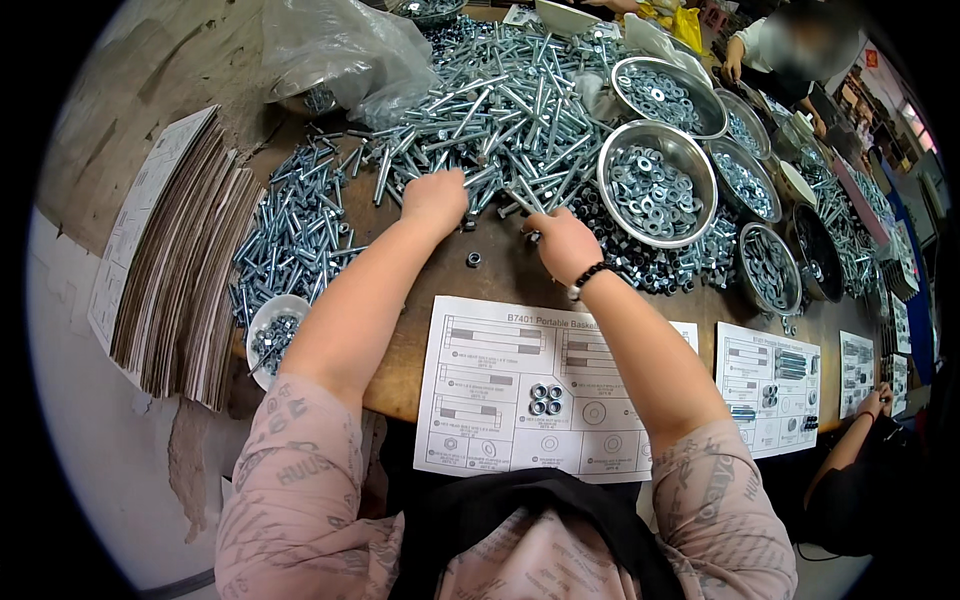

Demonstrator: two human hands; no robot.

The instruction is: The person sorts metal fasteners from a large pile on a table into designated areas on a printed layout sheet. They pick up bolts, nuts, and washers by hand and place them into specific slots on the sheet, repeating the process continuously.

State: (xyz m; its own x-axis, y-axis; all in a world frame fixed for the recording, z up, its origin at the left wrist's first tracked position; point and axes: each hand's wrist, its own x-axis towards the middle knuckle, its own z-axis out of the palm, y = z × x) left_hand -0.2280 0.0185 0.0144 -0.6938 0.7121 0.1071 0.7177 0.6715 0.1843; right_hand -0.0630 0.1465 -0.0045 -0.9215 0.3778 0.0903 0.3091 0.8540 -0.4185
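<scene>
Left hand (436, 198) curled into near edge of bolt heap (500, 110) on desk (500, 275); grip state cannot tell. Right hand (562, 240) pinching small dark fastener at heap edge. Loose nut (473, 259) between hands. Judgement: lift single pieces clear, avoid dragging neighbours onto parts sheet (500, 400).

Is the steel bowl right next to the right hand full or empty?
Partly full. The steel bowl stands upright beyond the right hand, and silver washers cover its bottom, while the upper inner wall shows bare below the rim.
</scene>
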